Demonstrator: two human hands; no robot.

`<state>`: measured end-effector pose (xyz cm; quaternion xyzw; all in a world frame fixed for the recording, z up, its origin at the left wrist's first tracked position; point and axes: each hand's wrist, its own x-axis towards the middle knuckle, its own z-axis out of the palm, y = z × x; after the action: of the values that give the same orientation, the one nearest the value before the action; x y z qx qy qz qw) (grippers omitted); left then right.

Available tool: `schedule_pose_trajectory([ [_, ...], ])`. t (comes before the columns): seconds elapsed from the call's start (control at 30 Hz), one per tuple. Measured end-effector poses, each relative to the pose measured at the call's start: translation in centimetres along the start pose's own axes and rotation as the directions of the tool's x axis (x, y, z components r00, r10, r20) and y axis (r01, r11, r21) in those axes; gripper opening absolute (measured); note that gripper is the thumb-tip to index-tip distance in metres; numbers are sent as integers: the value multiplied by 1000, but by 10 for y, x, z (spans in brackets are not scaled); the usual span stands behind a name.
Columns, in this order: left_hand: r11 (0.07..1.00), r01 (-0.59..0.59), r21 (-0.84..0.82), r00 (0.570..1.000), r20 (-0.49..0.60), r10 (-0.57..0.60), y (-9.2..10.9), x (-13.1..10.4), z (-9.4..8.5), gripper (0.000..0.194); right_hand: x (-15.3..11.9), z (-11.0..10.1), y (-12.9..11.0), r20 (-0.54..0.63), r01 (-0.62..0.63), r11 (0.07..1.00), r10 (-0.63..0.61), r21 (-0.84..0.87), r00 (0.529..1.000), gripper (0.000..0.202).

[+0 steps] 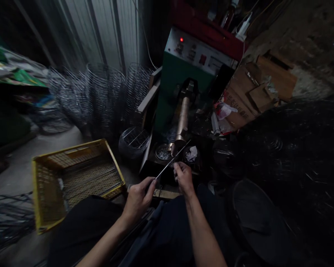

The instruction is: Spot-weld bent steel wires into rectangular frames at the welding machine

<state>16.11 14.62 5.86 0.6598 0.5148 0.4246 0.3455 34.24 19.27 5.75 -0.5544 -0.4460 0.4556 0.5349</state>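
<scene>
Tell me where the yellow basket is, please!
In the head view, the yellow basket is at the lower left, left of the person's left hand and the round wire stack.

Straight before me stands the machine (169,85), its arm (183,116) jutting my way. The rod (167,166) slants across beneath the arm's tip – near end in my left fingers (149,190), right fingers (179,170) just beside it. A dish (163,152) sits left of the tip, a wad (192,154) right of it. To my left lies the crate (36,193), rods (93,176) inside; behind it – wire stacks (104,92), then the wall (108,33). Cardboard (241,100) lies right of the machine.
</scene>
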Motion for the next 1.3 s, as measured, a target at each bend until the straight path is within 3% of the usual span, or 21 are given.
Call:
schedule_pose_trajectory([
  [0.4,999,15,30,999,-45,-14,3,8,-3,34,10,5,-7,11,-13,1000,13,24,1000,39],
  [0.6,1000,-21,7,998,-52,22,10,13,-7,32,14,8,-7,26,-78,993,76,90,997,40],
  [0.83,999,-43,5,999,-15,43,10,14,-9,31,12,7,-4,-13,-74,988,76,133,997,35],
  [1.07,995,-89,41,996,3,89,8,36,-1,33,24,-3,-6,-33,-9,989,14,149,999,43],
  [1.3,994,-97,56,995,34,95,8,49,-2,35,37,-5,-3,-32,-34,989,39,141,999,42],
])
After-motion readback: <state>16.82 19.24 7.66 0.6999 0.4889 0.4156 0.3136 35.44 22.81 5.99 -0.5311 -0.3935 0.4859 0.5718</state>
